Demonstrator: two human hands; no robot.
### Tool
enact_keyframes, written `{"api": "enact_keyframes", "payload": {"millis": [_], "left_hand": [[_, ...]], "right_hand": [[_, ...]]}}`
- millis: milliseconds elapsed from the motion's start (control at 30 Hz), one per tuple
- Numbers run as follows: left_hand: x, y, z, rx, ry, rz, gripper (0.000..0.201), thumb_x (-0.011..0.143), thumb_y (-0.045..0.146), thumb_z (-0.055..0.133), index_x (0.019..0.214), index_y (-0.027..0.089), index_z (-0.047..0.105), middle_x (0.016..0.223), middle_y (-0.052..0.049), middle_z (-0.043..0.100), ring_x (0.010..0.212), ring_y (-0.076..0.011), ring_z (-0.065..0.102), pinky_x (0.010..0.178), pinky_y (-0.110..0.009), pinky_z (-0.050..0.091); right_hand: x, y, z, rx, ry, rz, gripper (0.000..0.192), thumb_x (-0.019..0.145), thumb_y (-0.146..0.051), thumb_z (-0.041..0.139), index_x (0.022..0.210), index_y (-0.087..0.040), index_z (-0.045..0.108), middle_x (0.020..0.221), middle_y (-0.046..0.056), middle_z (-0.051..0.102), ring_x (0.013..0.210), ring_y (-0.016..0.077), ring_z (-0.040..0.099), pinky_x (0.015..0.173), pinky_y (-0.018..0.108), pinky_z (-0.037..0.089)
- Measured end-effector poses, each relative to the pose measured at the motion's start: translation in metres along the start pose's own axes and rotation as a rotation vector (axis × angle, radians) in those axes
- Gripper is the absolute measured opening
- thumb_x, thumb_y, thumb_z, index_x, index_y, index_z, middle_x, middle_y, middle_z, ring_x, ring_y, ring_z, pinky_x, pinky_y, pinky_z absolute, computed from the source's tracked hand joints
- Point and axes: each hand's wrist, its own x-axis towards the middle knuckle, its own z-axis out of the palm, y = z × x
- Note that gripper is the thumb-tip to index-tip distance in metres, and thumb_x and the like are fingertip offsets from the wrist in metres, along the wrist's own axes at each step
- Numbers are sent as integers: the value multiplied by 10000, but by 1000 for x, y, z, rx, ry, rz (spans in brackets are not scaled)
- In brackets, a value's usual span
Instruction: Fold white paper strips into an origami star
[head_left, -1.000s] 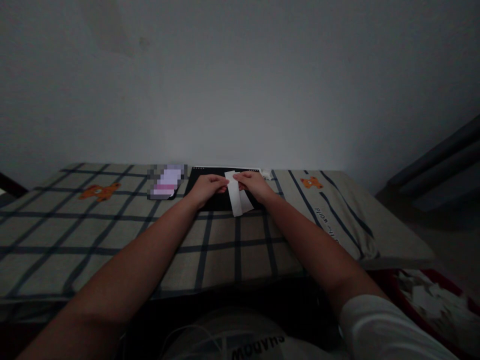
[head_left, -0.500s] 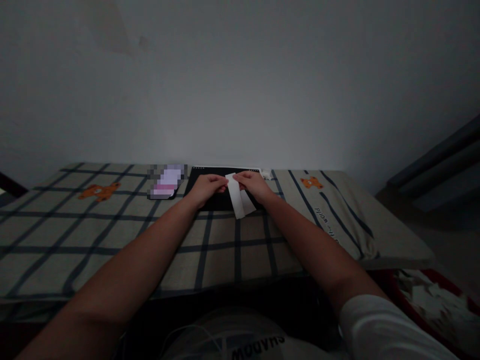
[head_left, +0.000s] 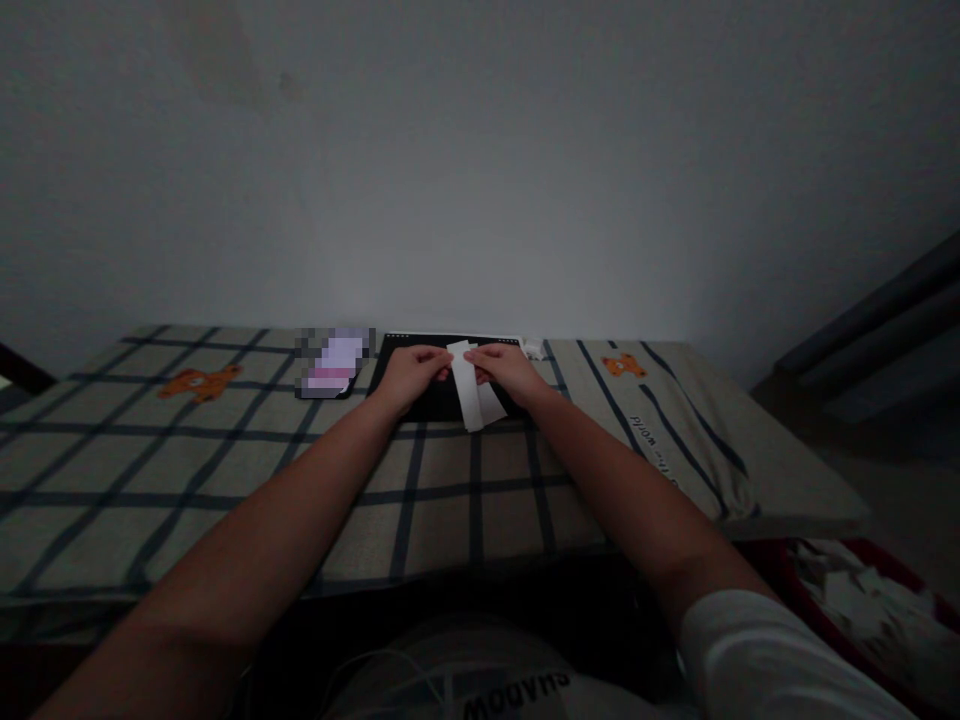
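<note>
A folded strip of white paper (head_left: 466, 392) hangs between my two hands, its loose end pointing toward me and a second flap spreading to the right. My left hand (head_left: 412, 376) pinches its upper left edge between thumb and forefinger. On the upper right edge, my right hand (head_left: 508, 371) grips it in the same way. Beneath both hands lies a flat black board or pad (head_left: 435, 405) with small holes or marks along its far edge. The fingers partly cover the paper's top.
A phone (head_left: 334, 365), blurred out, lies left of the black board. A small crumpled white piece (head_left: 534, 349) sits at its far right corner. Checked cloth (head_left: 360, 530) covers the surface against the wall. A red bin (head_left: 862, 550) of paper scraps stands at lower right.
The paper has shifted slightly up and left, and its top layers now sit at a different angle. Both hands keep their pinch and have barely moved.
</note>
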Motion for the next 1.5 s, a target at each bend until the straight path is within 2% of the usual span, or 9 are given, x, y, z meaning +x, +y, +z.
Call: {"api": "enact_keyframes", "payload": {"millis": [133,400,667,833,967,1300,1500], "left_hand": [[0,1,0,-30,15,-3,286,616,344,731,770,109,680,670,-31,648,594,-113,563,617,-253,475],[-3,0,2,-29,-120,-133,302,594,343,757,766,105,689,711,-55,661,596,-104,572,643,-262,484],[1,0,0,-15,-40,-67,250,612,331,740,731,120,676,680,-39,656,576,-100,559,621,-253,486],[0,-2,0,-56,-121,-115,274,617,346,742,763,122,681,720,-49,664,626,-107,581,662,-263,497],[-2,-1,1,-30,-154,-145,272,603,335,755,756,120,690,724,-56,668,628,-108,584,692,-280,500],[1,-2,0,-34,-76,-93,219,630,311,735,742,131,677,707,-41,660,612,-108,580,684,-285,502],[-1,-2,0,-34,-132,-132,252,626,323,740,775,126,689,747,-53,672,636,-106,587,700,-277,500]], "right_hand": [[1,1,-1,-83,41,-6,206,684,-321,665,718,-118,654,678,23,631,577,78,531,555,208,439],[4,3,-3,-181,145,-67,209,691,-329,653,677,-121,635,599,0,594,512,69,489,508,201,399],[5,6,-5,-68,16,5,238,686,-341,670,768,-117,666,718,45,653,589,90,551,578,226,458],[4,7,-7,-235,99,-38,249,692,-369,659,740,-126,674,652,30,639,544,90,525,530,215,412],[4,8,-6,-248,144,-39,262,683,-381,664,740,-126,673,628,20,626,522,86,513,511,212,397],[2,7,-2,-141,59,3,246,695,-369,664,771,-135,674,713,37,663,569,91,553,543,209,438],[3,8,-3,-202,156,-2,253,682,-378,670,744,-134,664,631,18,633,522,88,524,503,205,405]]}}
